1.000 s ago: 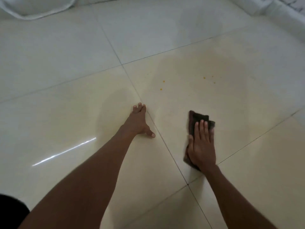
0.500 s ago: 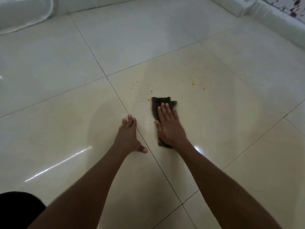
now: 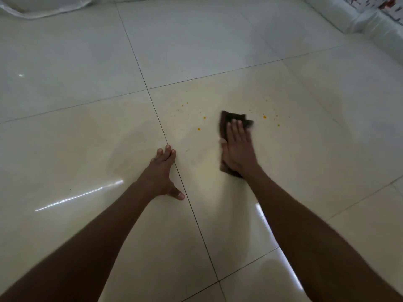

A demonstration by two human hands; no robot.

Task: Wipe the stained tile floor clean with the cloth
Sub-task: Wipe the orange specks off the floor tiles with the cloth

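Observation:
A dark brown cloth (image 3: 232,117) lies flat on the glossy cream tile floor (image 3: 305,149). My right hand (image 3: 237,149) presses flat on top of it, fingers together and pointing away from me, hiding most of the cloth. Small orange stains sit on the tile: two spots (image 3: 201,123) just left of the cloth and more spots (image 3: 270,119) to its right. My left hand (image 3: 162,171) rests palm down on the floor beside a grout line, fingers extended, holding nothing.
Dark grout lines (image 3: 157,114) cross the floor. A white plastic-wrapped object (image 3: 43,7) sits at the far left, and a white wrapped edge (image 3: 370,25) runs along the far right. Light streaks reflect off the tiles near me.
My right hand has slid the cloth to the right, away from the left hand, between the two groups of orange spots. My left hand stays planted on the floor.

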